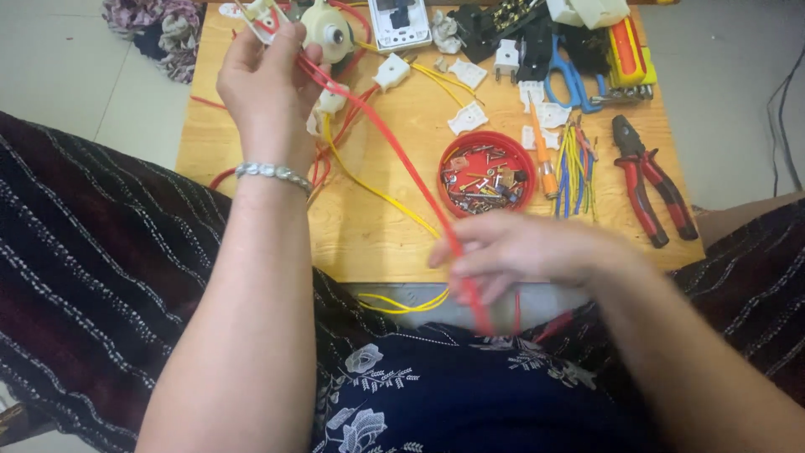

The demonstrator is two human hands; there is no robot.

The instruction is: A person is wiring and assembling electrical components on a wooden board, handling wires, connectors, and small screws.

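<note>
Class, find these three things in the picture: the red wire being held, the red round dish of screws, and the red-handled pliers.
red wire [402, 159], head view, middle of the stretched length.
red round dish [446, 159], head view, left rim.
red-handled pliers [646, 180], head view, upper handles.

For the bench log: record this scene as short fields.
left hand: left hand raised, pinching thin red wires near a small white plastic part
right hand: right hand, blurred, holds the same red wires lower down
surface: low wooden table
centre: round red lid holding screws and small metal bits
right side: red-handled pliers, blue-handled scissors
loose: yellow wire, bundle of short coloured wire pieces
</note>
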